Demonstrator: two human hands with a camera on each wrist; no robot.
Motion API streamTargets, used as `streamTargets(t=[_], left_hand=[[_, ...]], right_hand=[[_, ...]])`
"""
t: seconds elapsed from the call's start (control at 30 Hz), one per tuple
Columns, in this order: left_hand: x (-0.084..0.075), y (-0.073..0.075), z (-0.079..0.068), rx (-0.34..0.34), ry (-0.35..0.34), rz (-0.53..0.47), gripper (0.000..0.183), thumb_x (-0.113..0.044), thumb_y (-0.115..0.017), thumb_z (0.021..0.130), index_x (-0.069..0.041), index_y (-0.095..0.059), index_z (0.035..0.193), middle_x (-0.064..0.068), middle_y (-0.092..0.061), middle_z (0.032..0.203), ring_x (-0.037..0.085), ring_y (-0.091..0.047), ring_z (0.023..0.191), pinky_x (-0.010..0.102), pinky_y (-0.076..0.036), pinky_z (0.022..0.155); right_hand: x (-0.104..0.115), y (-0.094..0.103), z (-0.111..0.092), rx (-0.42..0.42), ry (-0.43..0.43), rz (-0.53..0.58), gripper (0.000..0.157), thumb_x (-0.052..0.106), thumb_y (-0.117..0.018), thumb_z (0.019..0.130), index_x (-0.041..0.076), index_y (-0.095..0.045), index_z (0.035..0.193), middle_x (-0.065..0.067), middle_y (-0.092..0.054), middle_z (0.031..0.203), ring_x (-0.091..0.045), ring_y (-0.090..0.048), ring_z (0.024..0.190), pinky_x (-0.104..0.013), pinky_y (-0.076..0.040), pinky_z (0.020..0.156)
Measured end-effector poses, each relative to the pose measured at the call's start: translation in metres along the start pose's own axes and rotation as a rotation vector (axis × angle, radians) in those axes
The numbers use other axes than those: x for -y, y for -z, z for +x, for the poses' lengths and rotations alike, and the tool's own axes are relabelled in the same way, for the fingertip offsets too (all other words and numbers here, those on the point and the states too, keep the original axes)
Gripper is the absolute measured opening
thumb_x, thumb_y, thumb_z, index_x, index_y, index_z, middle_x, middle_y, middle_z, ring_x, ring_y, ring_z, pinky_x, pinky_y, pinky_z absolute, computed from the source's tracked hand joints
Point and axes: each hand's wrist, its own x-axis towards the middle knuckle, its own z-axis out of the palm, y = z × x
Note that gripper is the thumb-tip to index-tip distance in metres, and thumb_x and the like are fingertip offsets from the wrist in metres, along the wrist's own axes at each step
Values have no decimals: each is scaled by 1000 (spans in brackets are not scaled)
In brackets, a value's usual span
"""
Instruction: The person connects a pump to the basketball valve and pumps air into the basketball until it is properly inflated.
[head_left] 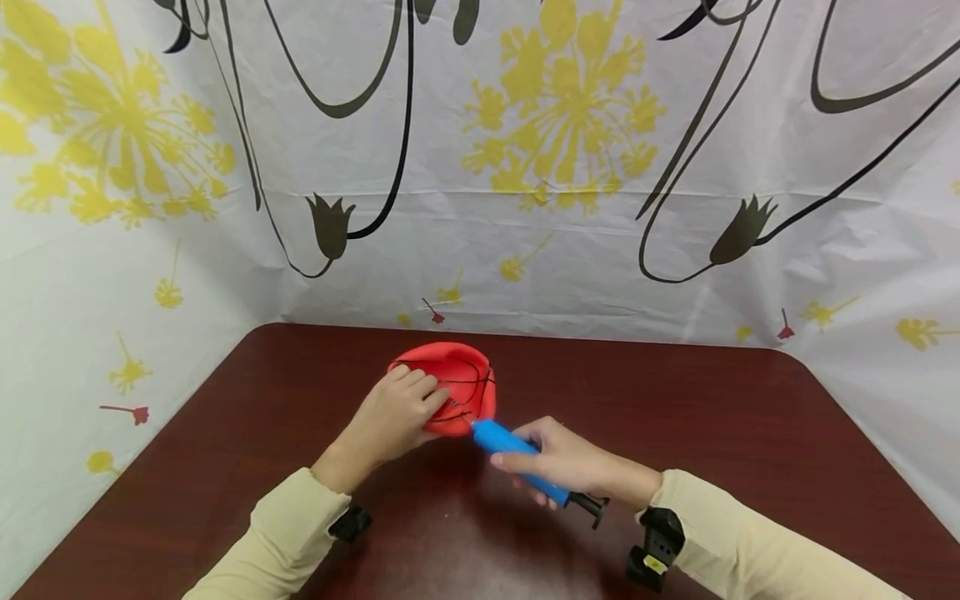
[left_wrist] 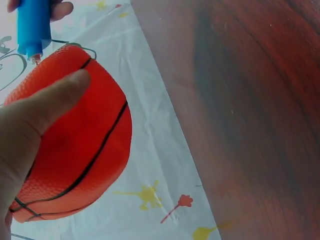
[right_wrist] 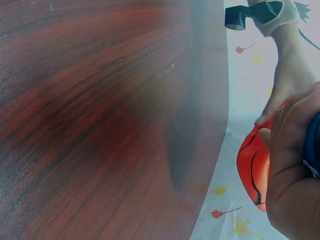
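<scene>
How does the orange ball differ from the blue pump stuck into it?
The ball is orange with black lines, round but caved in and limp; the pump is a plain blue, rigid, slim tube with a black handle. The left hand holds the ball; the right hand grips the pump. Both are held just above the dark wooden table.

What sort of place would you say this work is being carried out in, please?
Probably a makeshift recording booth, not a lived-in room: a dark red-brown wooden table is enclosed on three sides by creased white sheeting printed with yellow flowers. On the table, hands hold only a deflated orange rubber basketball and a blue plastic hand pump.
</scene>
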Motion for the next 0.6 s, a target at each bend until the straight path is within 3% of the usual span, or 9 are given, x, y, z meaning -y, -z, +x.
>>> streamTargets(t=[0.23, 0.4, 0.6], left_hand=[[-1, -1, -2, -47, -29, 80, 29, -22, -78, 64, -10, -70, 89, 3, -64, 78, 16, -57, 66, 27, -44, 61], [-1, -3, -6, -114, -76, 97, 34, -20, -80, 62, -9, -69, 92, 3, -63, 77, 16, -56, 64, 27, -45, 60], [0, 1, -7, -187, -181, 136, 40, -22, -81, 60, -6, -67, 94, 4, -61, 75, 15, -54, 61, 25, -45, 57]], right_hand=[[5, 0, -3, 18, -25, 47, 30, 28, -54, 87, -1, -54, 94, -15, -55, 68, -12, -48, 43, -23, -43, 42], [10, 1, -7, 57, -71, 119, 36, 33, -52, 87, -3, -53, 93, -9, -55, 66, -9, -48, 43, -21, -43, 42], [17, 3, -14, 177, -101, 281, 41, 35, -45, 90, -5, -51, 101, -2, -53, 67, -6, -48, 46, -19, -42, 43]])
